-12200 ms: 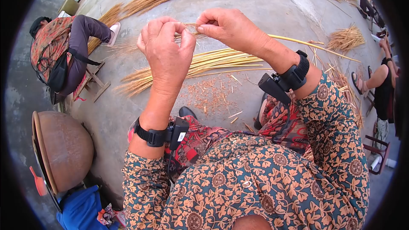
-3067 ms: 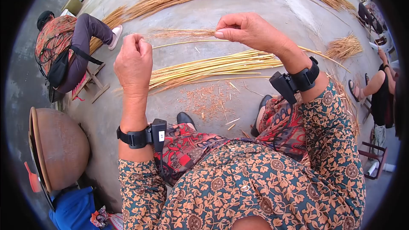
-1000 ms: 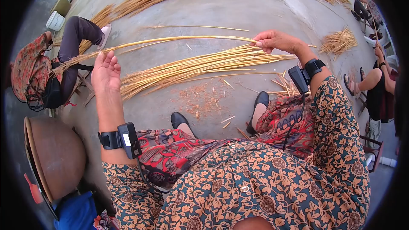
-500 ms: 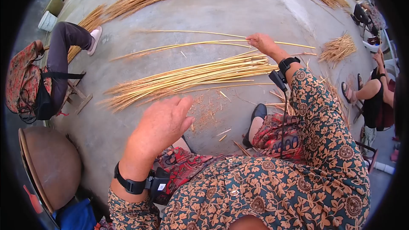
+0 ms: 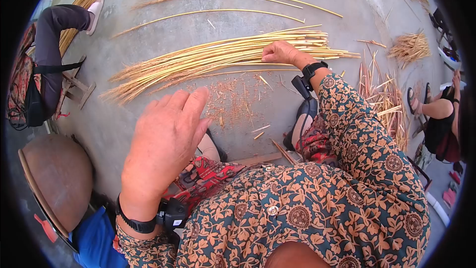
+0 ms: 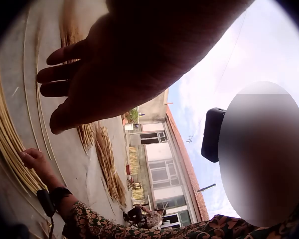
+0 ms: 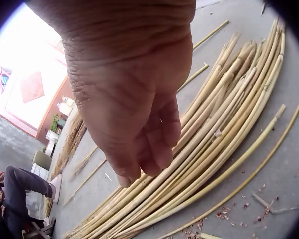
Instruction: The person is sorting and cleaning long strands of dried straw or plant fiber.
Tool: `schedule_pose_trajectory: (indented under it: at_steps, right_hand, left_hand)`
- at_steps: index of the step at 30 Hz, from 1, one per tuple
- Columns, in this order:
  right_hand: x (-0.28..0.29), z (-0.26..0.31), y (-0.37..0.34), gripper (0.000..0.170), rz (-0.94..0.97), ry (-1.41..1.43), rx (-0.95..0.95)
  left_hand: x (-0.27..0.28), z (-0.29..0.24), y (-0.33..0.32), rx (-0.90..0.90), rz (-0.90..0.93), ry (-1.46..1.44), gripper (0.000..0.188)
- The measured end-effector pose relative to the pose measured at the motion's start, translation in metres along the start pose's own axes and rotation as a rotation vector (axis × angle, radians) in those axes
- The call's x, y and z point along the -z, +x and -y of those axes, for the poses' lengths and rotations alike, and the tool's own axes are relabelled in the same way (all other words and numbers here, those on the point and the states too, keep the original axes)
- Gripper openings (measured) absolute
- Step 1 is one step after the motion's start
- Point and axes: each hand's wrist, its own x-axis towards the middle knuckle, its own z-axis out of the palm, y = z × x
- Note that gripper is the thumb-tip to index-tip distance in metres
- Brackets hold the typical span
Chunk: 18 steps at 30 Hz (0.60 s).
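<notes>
In the head view my right hand [image 5: 281, 52] is over a bundle of long yellow stalks [image 5: 213, 55] with feathery brown tips, lying on the concrete. The right wrist view shows its fingers [image 7: 162, 134] bent loosely toward the palm, close over the thick ends of the stalks, with no stalk visible between them. Held in the air nearer my body, my left hand [image 5: 166, 136] has its fingers extended and grasps nothing. Beyond the bundle lie a few separate stalks [image 5: 223, 11], apart from the pile.
Reddish chaff [image 5: 233, 101] and short cut pieces litter the ground before my feet. A heap of cut ends [image 5: 409, 48] lies at right, with more offcuts [image 5: 386, 104] nearer. At left are a large clay basin [image 5: 59, 178] and a seated person [image 5: 49, 44]; another person [image 5: 439, 119] sits at right.
A second ago my right hand held a stalk stretched toward my left hand; that stalk is let go beyond the bundle. My right hand has moved onto the bundle, my left back toward my body.
</notes>
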Motion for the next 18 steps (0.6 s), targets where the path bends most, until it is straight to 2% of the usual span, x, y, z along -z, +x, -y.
schedule_pose_trajectory:
  at_steps: [1,2,3,5,8,11,14,18]
  right_hand:
    - [-0.022,0.004,-0.008,0.023,0.009,-0.05,0.075]
    - [-0.04,0.01,-0.015,0.025,0.037,-0.056,0.024]
    - [-0.059,0.008,-0.014,0.03,0.037,-0.185,0.036]
    - [-0.094,-0.002,-0.014,0.027,-0.194,-0.243,0.059]
    - [-0.096,0.009,-0.011,0.021,-0.211,-0.31,-0.087]
    - [-0.1,0.023,-0.011,0.02,-0.099,-0.419,-0.133]
    - [-0.094,0.021,-0.006,0.017,0.099,-0.609,-0.087]
    - [-0.088,0.012,-0.01,0.019,0.245,-0.507,-0.097]
  left_hand:
    - [-0.001,0.002,-0.002,-0.005,-0.02,-0.001,0.039]
    - [-0.001,0.003,-0.002,-0.016,-0.039,0.022,0.039]
    - [0.002,0.002,-0.001,0.011,-0.009,0.011,0.041]
    - [0.008,0.0,0.0,0.077,0.054,-0.007,0.043]
    - [0.018,0.0,-0.001,0.101,0.079,-0.001,0.042]
    - [0.02,0.005,-0.002,0.112,0.018,-0.01,0.042]
    - [0.017,0.02,0.003,0.1,-0.028,0.024,0.04]
    - [0.005,0.044,0.016,0.138,-0.068,0.023,0.037]
